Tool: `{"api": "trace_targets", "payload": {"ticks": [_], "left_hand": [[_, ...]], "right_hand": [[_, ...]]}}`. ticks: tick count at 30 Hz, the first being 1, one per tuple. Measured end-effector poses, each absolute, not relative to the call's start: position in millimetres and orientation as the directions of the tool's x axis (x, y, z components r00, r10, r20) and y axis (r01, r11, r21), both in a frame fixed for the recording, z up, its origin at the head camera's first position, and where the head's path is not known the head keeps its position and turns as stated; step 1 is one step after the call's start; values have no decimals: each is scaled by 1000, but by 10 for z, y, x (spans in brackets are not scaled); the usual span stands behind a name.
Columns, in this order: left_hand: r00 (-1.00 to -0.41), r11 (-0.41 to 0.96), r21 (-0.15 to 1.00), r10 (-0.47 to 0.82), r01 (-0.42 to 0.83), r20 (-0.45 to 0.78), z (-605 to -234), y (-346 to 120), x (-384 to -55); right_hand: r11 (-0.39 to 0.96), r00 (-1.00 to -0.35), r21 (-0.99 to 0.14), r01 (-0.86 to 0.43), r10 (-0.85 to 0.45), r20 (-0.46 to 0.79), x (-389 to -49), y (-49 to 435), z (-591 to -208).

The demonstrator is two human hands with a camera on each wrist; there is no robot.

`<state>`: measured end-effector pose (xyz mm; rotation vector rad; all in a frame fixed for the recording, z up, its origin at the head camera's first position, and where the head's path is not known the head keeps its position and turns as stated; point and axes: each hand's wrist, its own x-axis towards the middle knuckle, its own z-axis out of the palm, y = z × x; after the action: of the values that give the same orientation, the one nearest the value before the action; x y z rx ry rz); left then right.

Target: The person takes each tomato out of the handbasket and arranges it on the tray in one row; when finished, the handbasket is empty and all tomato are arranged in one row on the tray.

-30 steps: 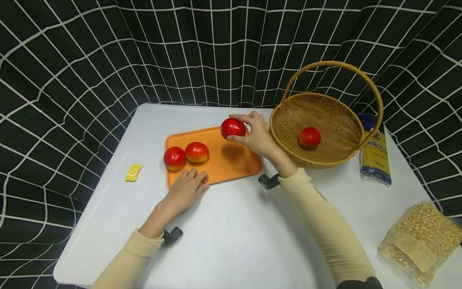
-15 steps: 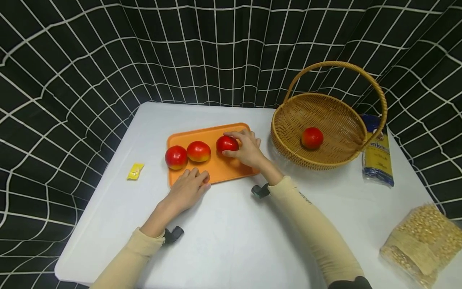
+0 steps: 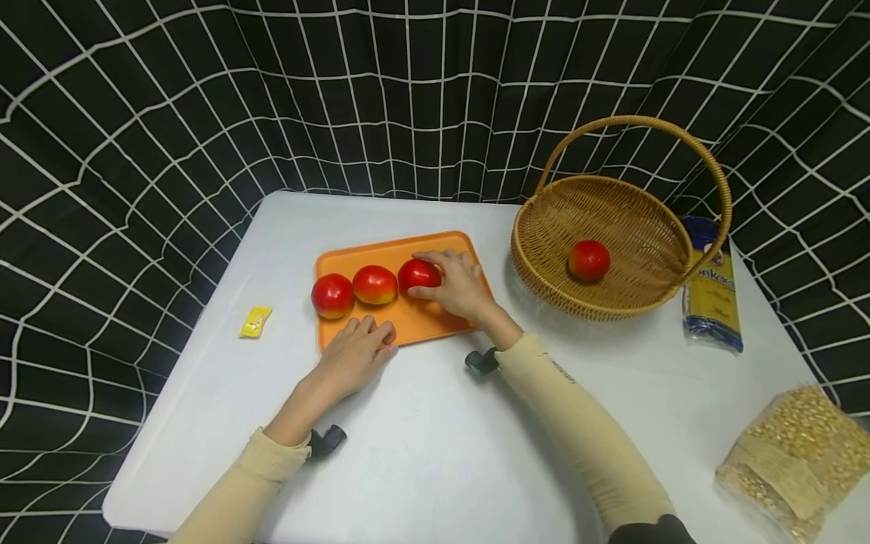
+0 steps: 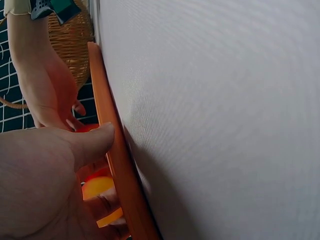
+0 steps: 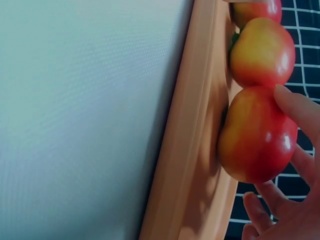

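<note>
- Fruit (image 3: 412, 276) in your right hand (image 3: 459, 285) sits in the orange tray (image 3: 428, 323), touching or just beside the middle fruit (image 3: 375, 285)
- Right thumb and fingers bend round it; your left hand (image 3: 353, 355) pinches the tray's near rim
- You seem to be lining fruit up; next, seat it, then ease off

We find gripped red-yellow fruit (image 3: 416, 276) partly hidden by right hand (image 3: 460, 285); corn-kernel bag (image 3: 798, 457) cut off by head view's right edge; yellow sachet's (image 3: 255, 322) print too small for us.
</note>
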<state>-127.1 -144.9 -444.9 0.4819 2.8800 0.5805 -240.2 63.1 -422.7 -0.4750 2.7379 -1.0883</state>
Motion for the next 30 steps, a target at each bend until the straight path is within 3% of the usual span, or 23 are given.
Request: {"api": "trace_targets", "payload": {"ticks": [16, 30], "left_hand": [[-934, 873, 396, 346, 285, -90, -4437, -1449, -1262], [-933, 871, 401, 346, 283, -94, -4406, -1429, -1238]], "right_hand": [[697, -943, -683, -217, -330, -37, -2397, 625, -4189], [627, -941, -732, -267, -333, 59, -2390, 912, -3890]]}}
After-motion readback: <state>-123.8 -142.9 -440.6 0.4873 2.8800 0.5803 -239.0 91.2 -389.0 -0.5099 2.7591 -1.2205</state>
